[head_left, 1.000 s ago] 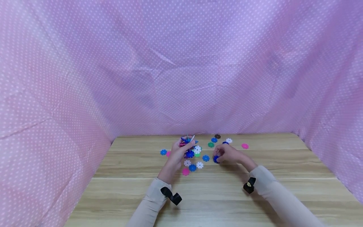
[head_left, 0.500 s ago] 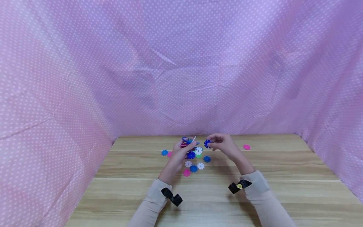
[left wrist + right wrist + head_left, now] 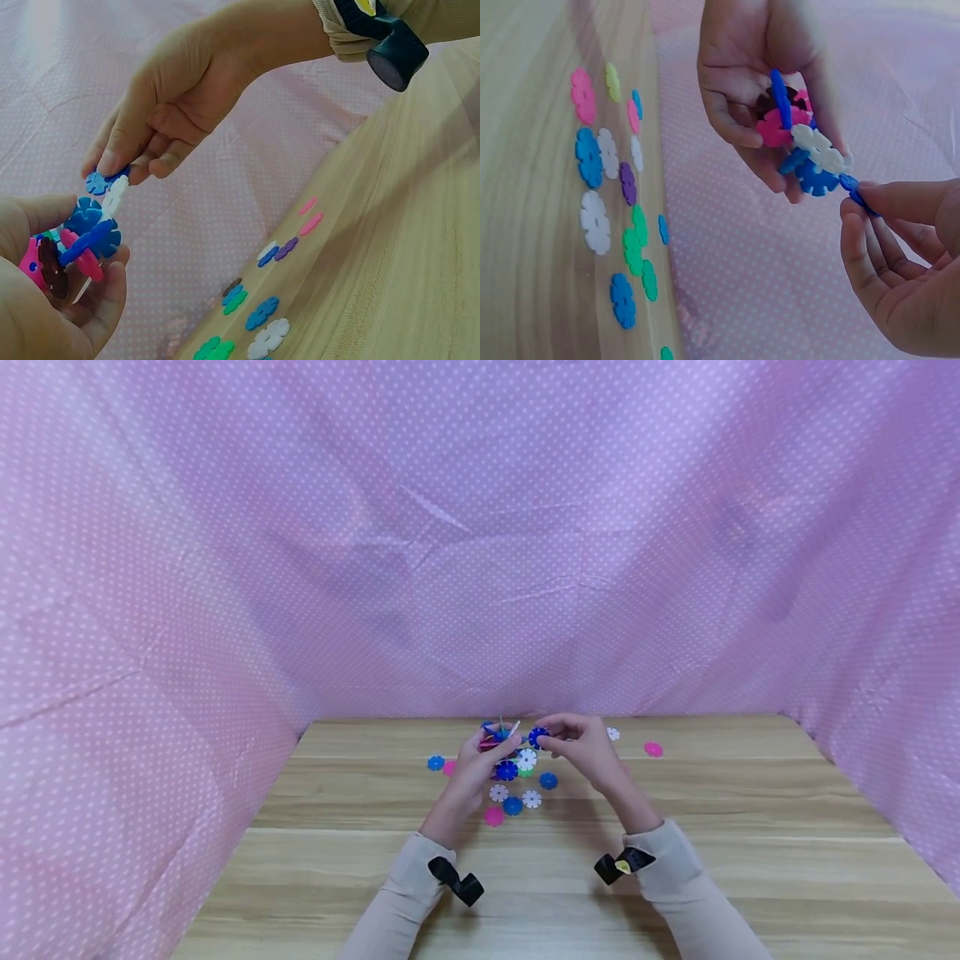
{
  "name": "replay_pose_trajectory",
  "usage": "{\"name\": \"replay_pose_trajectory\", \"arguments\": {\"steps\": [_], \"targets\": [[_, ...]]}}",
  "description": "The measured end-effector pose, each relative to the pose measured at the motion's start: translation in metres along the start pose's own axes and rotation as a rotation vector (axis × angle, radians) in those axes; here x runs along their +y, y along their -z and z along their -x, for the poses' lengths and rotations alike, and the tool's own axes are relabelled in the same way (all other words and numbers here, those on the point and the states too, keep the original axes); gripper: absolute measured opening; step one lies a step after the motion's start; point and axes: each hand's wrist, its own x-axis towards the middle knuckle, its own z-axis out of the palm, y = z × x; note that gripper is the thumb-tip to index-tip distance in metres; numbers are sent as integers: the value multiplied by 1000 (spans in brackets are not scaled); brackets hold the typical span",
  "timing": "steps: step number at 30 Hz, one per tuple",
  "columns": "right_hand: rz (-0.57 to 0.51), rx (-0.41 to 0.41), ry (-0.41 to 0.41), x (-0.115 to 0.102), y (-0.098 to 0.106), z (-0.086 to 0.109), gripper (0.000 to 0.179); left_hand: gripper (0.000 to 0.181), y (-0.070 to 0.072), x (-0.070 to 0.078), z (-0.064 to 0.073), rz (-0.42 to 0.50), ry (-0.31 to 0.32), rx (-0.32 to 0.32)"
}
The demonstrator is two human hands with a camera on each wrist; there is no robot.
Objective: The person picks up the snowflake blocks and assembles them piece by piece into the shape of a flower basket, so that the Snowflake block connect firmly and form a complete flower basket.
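My left hand [image 3: 468, 768] holds a cluster of interlocked, notched plastic flower discs [image 3: 817, 150] in blue, white, pink and brown. In the left wrist view its thumb and fingers curl around the cluster [image 3: 88, 216]. My right hand [image 3: 585, 750] pinches a dark blue flower disc [image 3: 538, 738] between thumb and fingertips. That disc [image 3: 861, 201] is right at the cluster's edge, beside a lighter blue disc, in the right wrist view. Both hands are raised above the table, close together.
Loose flower discs lie on the wooden table [image 3: 360, 860]: white [image 3: 532, 799], blue [image 3: 513, 806] and pink [image 3: 494, 817] ones below the hands, another pink disc [image 3: 654, 750] at the right. Pink dotted cloth [image 3: 480, 610] rises behind the table.
My right hand has lifted the dark blue disc off the table and carried it left to the cluster. The left hand has stayed nearly still, gripping the cluster.
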Motion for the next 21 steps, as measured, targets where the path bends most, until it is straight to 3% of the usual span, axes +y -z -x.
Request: {"name": "replay_pose_trajectory", "arguments": {"steps": [14,21], "targets": [[88,49,23,3,-8,2,17,52,-3,-3,1,2,-20,5],[69,36,9,1,-9,2,16,48,-3,-2,0,-13,-43,-2]]}}
